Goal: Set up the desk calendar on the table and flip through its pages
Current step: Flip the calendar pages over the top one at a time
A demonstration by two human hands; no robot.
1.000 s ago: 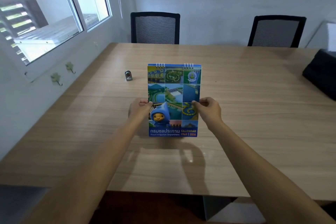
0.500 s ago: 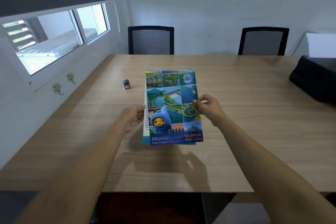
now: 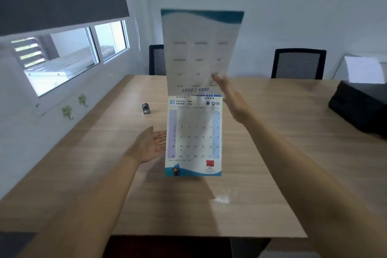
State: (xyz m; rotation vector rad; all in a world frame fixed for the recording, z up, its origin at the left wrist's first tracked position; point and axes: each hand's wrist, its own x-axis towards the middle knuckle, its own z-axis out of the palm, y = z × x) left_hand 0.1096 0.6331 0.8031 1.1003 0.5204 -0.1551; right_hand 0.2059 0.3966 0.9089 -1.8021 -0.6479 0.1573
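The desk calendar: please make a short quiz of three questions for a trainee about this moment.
1. True or false: the cover page is flipped up above the spiral binding.
2. Which month page faces the camera? A) January B) June C) December
3. Fill in: the right hand touches the raised cover page, and the left hand is open at the ____ edge of the desk calendar.

Key
1. True. It stands above the wooden table, with its print upside down.
2. A. The page reads "01 JANUARY".
3. Left. The palm is open, so there is no closed grip.
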